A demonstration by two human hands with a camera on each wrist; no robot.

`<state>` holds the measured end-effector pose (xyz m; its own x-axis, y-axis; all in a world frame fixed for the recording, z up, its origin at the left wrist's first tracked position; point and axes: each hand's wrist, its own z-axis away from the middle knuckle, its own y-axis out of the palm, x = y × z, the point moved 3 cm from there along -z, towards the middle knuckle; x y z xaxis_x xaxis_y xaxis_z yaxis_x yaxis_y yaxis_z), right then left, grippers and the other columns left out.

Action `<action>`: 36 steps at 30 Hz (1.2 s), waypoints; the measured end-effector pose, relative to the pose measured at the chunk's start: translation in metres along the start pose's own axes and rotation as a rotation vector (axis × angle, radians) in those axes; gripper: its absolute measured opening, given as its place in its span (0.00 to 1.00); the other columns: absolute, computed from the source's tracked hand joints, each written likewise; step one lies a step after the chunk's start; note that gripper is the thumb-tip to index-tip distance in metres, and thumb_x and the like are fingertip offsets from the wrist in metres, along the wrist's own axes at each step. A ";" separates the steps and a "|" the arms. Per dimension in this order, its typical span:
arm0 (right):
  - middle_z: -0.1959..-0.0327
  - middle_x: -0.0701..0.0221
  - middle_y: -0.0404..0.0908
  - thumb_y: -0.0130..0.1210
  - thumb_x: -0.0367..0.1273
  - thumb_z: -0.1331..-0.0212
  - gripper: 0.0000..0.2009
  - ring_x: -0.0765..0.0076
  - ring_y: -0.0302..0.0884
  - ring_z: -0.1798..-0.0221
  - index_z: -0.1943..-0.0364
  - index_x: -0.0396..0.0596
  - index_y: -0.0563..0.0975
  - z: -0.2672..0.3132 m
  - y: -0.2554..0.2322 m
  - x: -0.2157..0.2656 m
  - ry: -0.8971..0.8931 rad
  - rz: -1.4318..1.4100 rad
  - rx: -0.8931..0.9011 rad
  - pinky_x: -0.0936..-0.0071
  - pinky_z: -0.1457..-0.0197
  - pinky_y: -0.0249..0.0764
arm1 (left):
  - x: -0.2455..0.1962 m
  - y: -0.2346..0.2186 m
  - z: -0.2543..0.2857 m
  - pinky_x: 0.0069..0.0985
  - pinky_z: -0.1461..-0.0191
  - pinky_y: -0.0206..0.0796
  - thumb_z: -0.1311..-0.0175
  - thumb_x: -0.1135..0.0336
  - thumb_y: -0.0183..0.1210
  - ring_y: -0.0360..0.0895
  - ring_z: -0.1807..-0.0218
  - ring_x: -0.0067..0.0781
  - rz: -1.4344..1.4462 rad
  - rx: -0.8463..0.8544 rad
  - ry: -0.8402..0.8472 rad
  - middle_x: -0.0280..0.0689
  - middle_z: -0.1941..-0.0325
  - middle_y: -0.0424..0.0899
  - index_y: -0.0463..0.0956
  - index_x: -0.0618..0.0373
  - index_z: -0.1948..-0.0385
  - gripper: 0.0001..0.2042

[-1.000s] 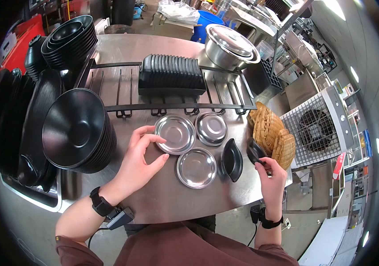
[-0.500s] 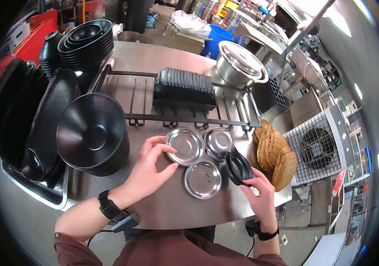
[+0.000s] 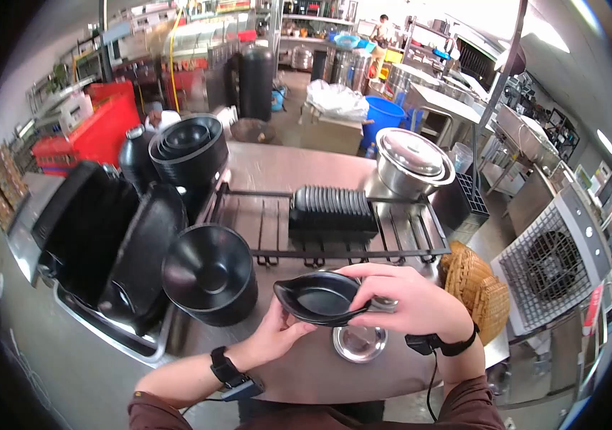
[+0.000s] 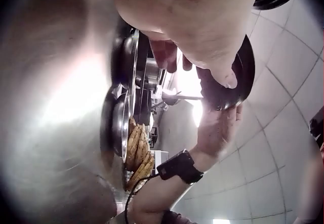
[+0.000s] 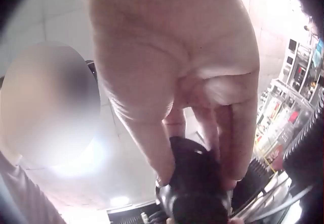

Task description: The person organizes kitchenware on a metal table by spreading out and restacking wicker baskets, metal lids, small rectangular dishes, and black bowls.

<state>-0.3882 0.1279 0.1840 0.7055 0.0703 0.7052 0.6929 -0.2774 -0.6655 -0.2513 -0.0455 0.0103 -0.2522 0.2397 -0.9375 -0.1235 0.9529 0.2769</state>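
Note:
Both hands hold the small black boat-shaped sauce dishes (image 3: 320, 297), nested together above the steel table. My right hand (image 3: 410, 297) pinches their right end, fingers over the far rim. From the left, my left hand (image 3: 277, 335) grips the other end, its thumb along the near side. In the left wrist view that thumb presses on the dark dish (image 4: 243, 74). The right wrist view shows the right fingers on both sides of the black dish end (image 5: 195, 178). A round steel dish (image 3: 358, 345) lies below; the other steel dishes are mostly hidden behind the hands and black dishes.
A black wire rack (image 3: 270, 256) holding upright black dishes (image 3: 332, 218) stands behind. Stacked black bowls (image 3: 213, 276) are at the left, beside black trays (image 3: 141, 258). Wicker baskets (image 3: 481, 294) lie at the right, and a lidded steel pot (image 3: 410, 168) stands farther back.
The right hand set one black dish into the other, then raised both toward the left. My left hand left the steel dish and took hold of them. The head view tilted up.

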 end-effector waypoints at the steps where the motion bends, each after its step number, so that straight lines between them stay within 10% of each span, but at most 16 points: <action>1: 0.36 0.56 0.81 0.73 0.30 0.41 0.09 0.51 0.85 0.43 0.62 0.45 0.83 -0.008 -0.002 -0.006 -0.027 -0.014 0.044 0.63 0.39 0.80 | 0.000 -0.003 -0.001 0.34 0.18 0.54 0.30 0.76 0.66 0.61 0.22 0.31 0.030 -0.013 -0.054 0.39 0.23 0.64 0.49 0.59 0.22 0.40; 10: 0.41 0.57 0.84 0.72 0.27 0.44 0.09 0.57 0.86 0.44 0.61 0.42 0.84 -0.013 -0.034 -0.044 -0.088 -0.134 -0.136 0.64 0.41 0.81 | -0.007 -0.013 -0.018 0.28 0.27 0.64 0.29 0.83 0.57 0.71 0.32 0.25 -0.133 -0.145 0.129 0.34 0.35 0.72 0.62 0.54 0.32 0.26; 15: 0.44 0.72 0.82 0.65 0.23 0.34 0.09 0.83 0.79 0.50 0.52 0.44 0.81 0.003 -0.063 -0.058 -0.008 -0.463 -0.424 0.79 0.44 0.77 | 0.003 -0.014 -0.025 0.27 0.28 0.63 0.29 0.83 0.56 0.72 0.36 0.25 -0.146 -0.268 0.119 0.35 0.38 0.74 0.64 0.55 0.35 0.24; 24: 0.52 0.71 0.81 0.58 0.27 0.26 0.22 0.70 0.85 0.53 0.31 0.47 0.68 0.011 -0.084 -0.086 -0.126 -1.259 -0.860 0.63 0.43 0.84 | -0.024 0.008 -0.065 0.25 0.41 0.65 0.24 0.74 0.60 0.70 0.46 0.27 -0.527 -0.310 0.167 0.38 0.44 0.73 0.59 0.57 0.35 0.22; 36: 0.56 0.72 0.87 0.63 0.33 0.32 0.20 0.81 0.82 0.56 0.38 0.41 0.81 0.011 -0.090 -0.110 -0.006 -0.884 -0.870 0.76 0.51 0.80 | 0.001 -0.009 -0.116 0.47 0.28 0.49 0.22 0.52 0.59 0.68 0.36 0.47 -1.260 -0.574 0.105 0.48 0.45 0.76 0.57 0.60 0.28 0.31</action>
<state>-0.5268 0.1556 0.1638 0.0489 0.5607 0.8266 0.6040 -0.6757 0.4226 -0.3613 -0.0753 0.0316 0.2559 -0.7545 -0.6043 -0.6858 0.2990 -0.6636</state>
